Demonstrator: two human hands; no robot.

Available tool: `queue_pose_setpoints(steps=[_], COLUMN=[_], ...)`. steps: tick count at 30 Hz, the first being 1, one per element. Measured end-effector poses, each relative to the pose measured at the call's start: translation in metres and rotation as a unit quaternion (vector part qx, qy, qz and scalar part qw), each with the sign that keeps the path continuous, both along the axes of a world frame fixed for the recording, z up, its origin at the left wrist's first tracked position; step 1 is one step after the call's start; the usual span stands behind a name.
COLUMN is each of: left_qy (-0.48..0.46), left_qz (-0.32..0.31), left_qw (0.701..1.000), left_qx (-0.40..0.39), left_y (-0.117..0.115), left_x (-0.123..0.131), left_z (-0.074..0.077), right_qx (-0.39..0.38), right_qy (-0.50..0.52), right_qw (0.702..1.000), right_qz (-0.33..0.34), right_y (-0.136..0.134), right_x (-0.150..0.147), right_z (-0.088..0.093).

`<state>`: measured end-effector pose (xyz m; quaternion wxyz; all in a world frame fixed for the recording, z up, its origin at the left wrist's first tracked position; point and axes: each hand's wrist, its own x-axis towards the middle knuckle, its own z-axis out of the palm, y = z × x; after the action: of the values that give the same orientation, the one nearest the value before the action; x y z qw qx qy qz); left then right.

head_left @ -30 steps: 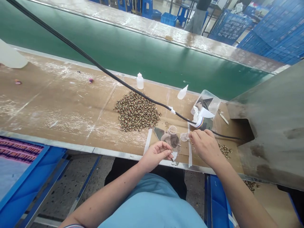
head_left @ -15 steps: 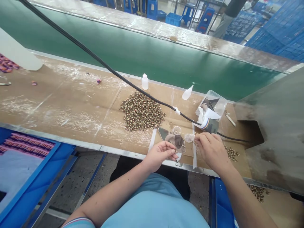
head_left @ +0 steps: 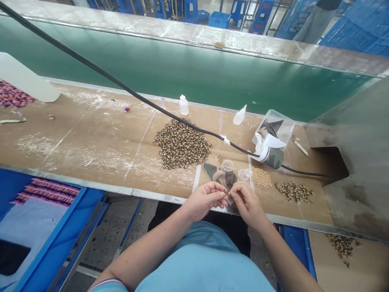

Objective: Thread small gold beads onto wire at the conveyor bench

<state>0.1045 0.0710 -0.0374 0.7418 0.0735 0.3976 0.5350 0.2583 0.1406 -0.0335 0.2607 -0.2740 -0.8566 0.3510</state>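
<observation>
My left hand point(head_left: 209, 198) pinches a small dark-and-gold piece point(head_left: 225, 195) between thumb and fingertips. Right against it, my right hand point(head_left: 247, 205) has its thumb and forefinger pressed together at the piece; whatever they hold is too small to make out. Under and behind the hands lies a camouflage cloth scrap point(head_left: 214, 173) with a small clear round cup point(head_left: 227, 165) on it. Another shallow clear cup point(head_left: 244, 174) stands just right of it. Beyond that is a patch of tiny beige beads point(head_left: 261, 177). A smaller group of dark-and-gold pieces point(head_left: 294, 192) lies farther right.
A large heap of similar pieces point(head_left: 182, 144) sits mid-table, with two white squeeze bottles point(head_left: 184, 105) behind. A black cable point(head_left: 133, 94) crosses above the table. At right are a clear plastic box point(head_left: 287, 123) and a metal panel point(head_left: 361, 162). A blue tray point(head_left: 88, 202) is lower left.
My right hand has moved left from the beads beside the clear cups to meet my left hand, uncovering the beads. The left hand keeps its pinch in place.
</observation>
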Motion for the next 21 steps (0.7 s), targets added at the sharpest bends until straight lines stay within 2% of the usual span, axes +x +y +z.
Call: queue_pose_setpoints(steps=[11, 21], left_qy=[0.000, 0.005], left_qz=[-0.013, -0.024], left_qw=[1.000, 1.000], left_qx=[-0.009, -0.002], left_y=[0.0013, 0.0012], left_x=[-0.0027, -0.0027], left_z=[0.0013, 0.0007], right_qx=[-0.021, 0.002], right_qy=[0.009, 0.008], right_qw=[1.000, 1.000], right_qz=[0.020, 0.028], right_y=[0.0001, 0.0005], right_x=[0.0012, 0.0007], right_z=[-0.0034, -0.0033])
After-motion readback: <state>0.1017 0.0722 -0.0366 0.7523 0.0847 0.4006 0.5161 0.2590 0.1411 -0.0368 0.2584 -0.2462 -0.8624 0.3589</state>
